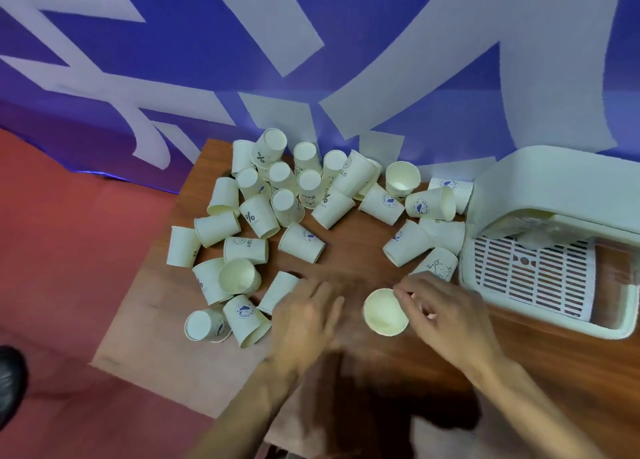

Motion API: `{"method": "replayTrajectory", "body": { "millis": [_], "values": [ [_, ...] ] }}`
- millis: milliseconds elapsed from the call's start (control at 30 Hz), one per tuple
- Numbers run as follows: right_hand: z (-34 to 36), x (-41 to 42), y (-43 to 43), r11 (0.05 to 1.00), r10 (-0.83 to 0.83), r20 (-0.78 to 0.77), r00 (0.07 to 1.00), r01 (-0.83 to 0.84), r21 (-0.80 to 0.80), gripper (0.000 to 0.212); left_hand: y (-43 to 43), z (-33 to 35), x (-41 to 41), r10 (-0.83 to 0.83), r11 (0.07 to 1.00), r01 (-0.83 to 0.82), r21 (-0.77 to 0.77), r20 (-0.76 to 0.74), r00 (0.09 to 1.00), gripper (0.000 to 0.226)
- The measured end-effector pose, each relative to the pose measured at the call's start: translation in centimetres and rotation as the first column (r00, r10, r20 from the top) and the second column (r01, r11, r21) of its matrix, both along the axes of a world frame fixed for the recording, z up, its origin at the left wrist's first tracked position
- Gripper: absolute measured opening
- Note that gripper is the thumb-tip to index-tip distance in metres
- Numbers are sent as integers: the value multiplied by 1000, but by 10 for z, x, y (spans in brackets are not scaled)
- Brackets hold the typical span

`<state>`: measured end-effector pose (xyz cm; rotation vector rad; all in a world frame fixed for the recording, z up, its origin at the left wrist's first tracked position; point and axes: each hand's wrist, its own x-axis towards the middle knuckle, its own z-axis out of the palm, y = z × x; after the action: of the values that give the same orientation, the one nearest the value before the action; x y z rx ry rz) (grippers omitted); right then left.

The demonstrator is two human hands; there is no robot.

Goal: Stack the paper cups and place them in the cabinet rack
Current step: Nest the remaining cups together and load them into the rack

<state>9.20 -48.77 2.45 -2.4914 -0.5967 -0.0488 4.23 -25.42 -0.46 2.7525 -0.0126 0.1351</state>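
Note:
Several cream paper cups (277, 199) with blue prints lie scattered over a brown wooden table (353, 247), some on their sides, some upside down. My right hand (446, 313) pinches the rim of one upright cup (384, 313) near the table's front middle. My left hand (304, 316) hovers with fingers spread, its fingertips at a cup lying on its side (278, 290). A white cabinet rack (540, 250) with a slotted tray stands at the right.
A blue banner (311, 43) with white shapes hangs behind the table. Red floor (69, 268) lies to the left, with a dark shoe (10, 379) at the lower left edge. Cups crowd the table's back and left.

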Motion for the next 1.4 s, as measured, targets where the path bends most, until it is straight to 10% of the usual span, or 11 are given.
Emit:
{"method": "replayTrajectory", "body": {
  "millis": [200,567,1033,1400],
  "values": [
    [-14,67,118,930,271,-234,934,-317,-186,27,102,-9,15,392,914,-360,185,-183,902,34],
    [-48,115,210,653,466,-336,819,-574,-494,68,134,-37,29,312,926,-209,315,-327,892,37],
    [-15,66,106,985,21,-116,993,-40,-170,14,53,39,45,46,980,-30,198,-76,996,25],
    [22,-54,-50,919,-379,-36,925,381,102,15,-44,80,17,-361,917,360,173,-24,932,26]
  ]
}}
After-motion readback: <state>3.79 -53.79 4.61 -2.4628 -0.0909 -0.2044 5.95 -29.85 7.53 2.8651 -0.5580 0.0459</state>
